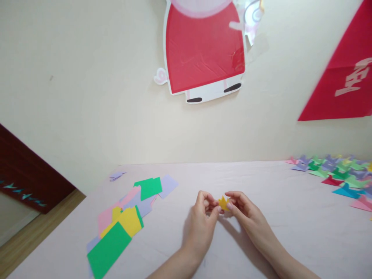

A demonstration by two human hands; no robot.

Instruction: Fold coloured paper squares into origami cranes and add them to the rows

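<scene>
A small folded yellow paper (223, 203) with pointed tips is held just above the table, between my two hands. My left hand (203, 217) pinches its left side with thumb and fingers. On the other side, my right hand (247, 211) grips its right edge between thumb and fingertips. The fingers cover part of the folded paper, so its full shape is hidden.
Loose coloured paper sheets, among them a green sheet (109, 250) and a yellow sheet (130, 221), overlap at left. Many folded paper figures (337, 172) stand in rows at far right. The pale table (186, 176) meets the wall behind, where a red cartoon cutout (205, 46) hangs.
</scene>
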